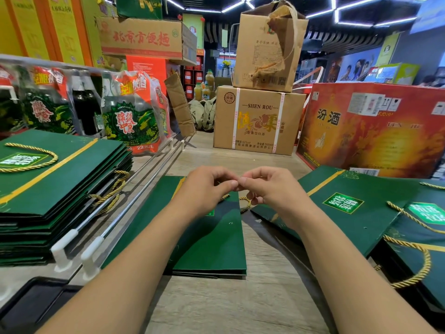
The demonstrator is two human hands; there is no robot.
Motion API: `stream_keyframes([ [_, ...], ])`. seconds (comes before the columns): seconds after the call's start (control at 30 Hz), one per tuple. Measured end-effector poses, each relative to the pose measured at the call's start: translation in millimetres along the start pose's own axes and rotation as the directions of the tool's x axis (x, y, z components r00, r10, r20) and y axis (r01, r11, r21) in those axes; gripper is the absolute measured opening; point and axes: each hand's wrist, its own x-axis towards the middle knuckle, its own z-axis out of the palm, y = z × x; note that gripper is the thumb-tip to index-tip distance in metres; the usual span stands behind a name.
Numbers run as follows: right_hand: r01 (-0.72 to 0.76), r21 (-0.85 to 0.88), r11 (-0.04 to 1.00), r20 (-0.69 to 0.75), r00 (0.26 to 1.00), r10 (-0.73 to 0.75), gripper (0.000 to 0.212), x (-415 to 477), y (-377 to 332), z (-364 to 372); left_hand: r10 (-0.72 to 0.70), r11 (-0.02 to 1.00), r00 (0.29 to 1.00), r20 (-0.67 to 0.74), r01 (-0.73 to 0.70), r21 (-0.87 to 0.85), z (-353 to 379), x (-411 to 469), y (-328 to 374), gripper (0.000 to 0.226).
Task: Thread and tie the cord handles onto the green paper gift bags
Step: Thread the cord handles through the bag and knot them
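Head view: the left hand [207,186] and the right hand [269,189] meet just above the middle of the picture, fingers curled and thumb and forefinger tips pressed together, knuckles facing one another. A gold cord [246,204] rises from below into both hands, a short stretch showing under the left fingers and a small loop hanging under the right, so each hand pinches the cord. The bit between the fingertips is too small to make out. Directly beneath the hands, running towards 6 o'clock, a flat green gift bag [212,244] lies on the wooden surface [240,297], its open end towards 12 o'clock with the cord at that end. At 9 o'clock sits a tall stack of green bags [60,186], the top one already carrying a cord loop, with more loops poking out of the stack's side. Two metal rails [134,189] on white feet run diagonally between that stack and the middle bag. At 3 to 4 o'clock more green bags [349,220] lie overlapping, gold handles on them. At 12 o'clock stand two brown cartons [257,121], one on the other, and at 2 o'clock a red and orange carton [373,136]. At 10 o'clock, bagged bottles [130,116] rest behind the stack.
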Motion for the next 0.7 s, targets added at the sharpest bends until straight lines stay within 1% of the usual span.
stream_keyframes([
  [0.07,0.006,-0.007,1.000,0.009,1.000,-0.006,0.008,-1,0,2,-0.020,0.999,0.999,-0.026,0.021,0.029,0,0,-1,0.012],
  [0.17,-0.010,-0.043,0.999,-0.041,0.999,0.008,0.005,1,2,0,-0.086,0.995,0.993,-0.086,0.090,0.041,-2,1,-3,0.010],
  [0.23,-0.021,-0.036,0.999,-0.039,0.999,0.019,0.005,1,2,-2,-0.088,0.996,0.995,-0.047,0.088,-0.003,-5,-1,-1,0.011],
  [0.3,-0.018,-0.014,1.000,-0.012,1.000,0.018,0.011,1,2,-2,-0.068,0.997,0.997,0.023,0.069,-0.041,-7,-4,3,0.015],
  [0.33,-0.017,-0.009,1.000,-0.002,1.000,0.017,0.015,0,2,-1,-0.062,0.997,0.997,0.034,0.064,-0.043,-7,-5,4,0.015],
  [0.47,-0.054,0.018,0.998,-0.008,0.998,0.054,0.016,-1,0,2,-0.096,0.994,0.994,-0.049,0.094,-0.052,-8,-3,1,0.007],
  [0.5,-0.081,-0.005,0.997,-0.025,0.996,0.080,0.017,-1,1,1,-0.110,0.993,0.992,-0.065,0.107,-0.040,-9,-3,0,0.006],
  [0.53,-0.112,-0.076,0.991,-0.043,0.993,0.109,0.019,-1,1,0,-0.123,0.992,0.990,-0.075,0.122,-0.021,-10,-2,-2,0.007],
  [0.6,-0.166,-0.308,0.937,-0.053,0.986,0.157,0.026,-2,2,-1,-0.163,0.987,0.984,-0.072,0.163,0.005,-10,-2,-5,0.011],
  [0.63,-0.176,-0.389,0.904,-0.038,0.984,0.175,0.027,-2,3,0,-0.184,0.983,0.981,-0.063,0.185,0.010,-9,-2,-6,0.012],
  [0.7,-0.190,-0.431,0.882,-0.006,0.978,0.208,0.028,-2,5,3,-0.216,0.976,0.975,-0.048,0.217,0.029,-8,-1,-9,0.013],
])
